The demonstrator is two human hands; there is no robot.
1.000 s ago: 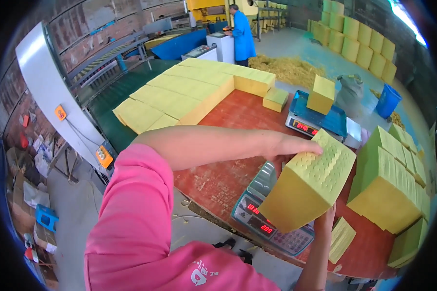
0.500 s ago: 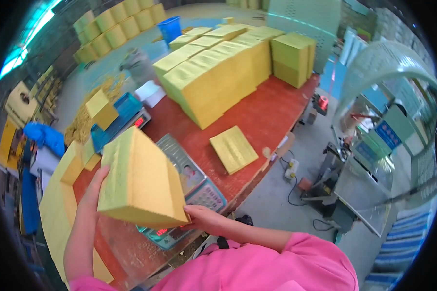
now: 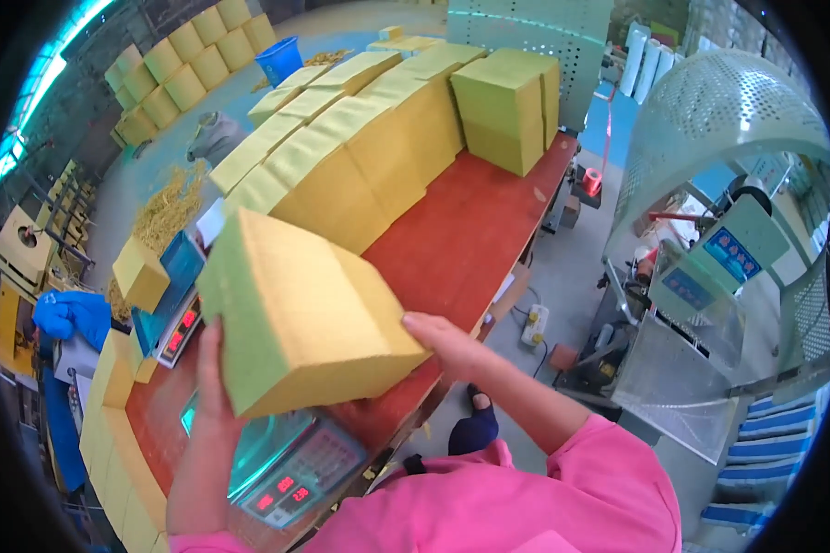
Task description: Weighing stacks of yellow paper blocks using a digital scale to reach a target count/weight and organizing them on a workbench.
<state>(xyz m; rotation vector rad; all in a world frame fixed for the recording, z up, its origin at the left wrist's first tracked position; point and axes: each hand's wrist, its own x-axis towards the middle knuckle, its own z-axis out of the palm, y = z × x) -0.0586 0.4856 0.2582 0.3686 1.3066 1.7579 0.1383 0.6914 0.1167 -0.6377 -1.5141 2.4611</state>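
Between my two hands is a thick block of stacked yellow paper (image 3: 314, 313), tilted and raised over the table. My left hand (image 3: 214, 392) grips its left side, fingers partly hidden. At the lower right corner my right hand (image 3: 441, 339) pinches the paper, its thumb on top. Beneath the block a digital scale (image 3: 290, 475) with lit red digits lies partly covered. Beyond it, a long row of similar yellow paper stacks (image 3: 341, 175) stands on the red table (image 3: 475, 230), with a separate stack (image 3: 503, 111) at the far right end.
A second scale (image 3: 177, 332) with a blue tray holds a small yellow block (image 3: 141, 275) on the left. More yellow blocks (image 3: 111, 442) line the table's left edge. A machine with a perforated guard (image 3: 724, 129) stands right of the table. A power strip (image 3: 534, 325) lies on the floor.
The view has swung to the right. The held block has turned and moved right and up, away from the near scale. The flat paper pad seen on the table is no longer visible.
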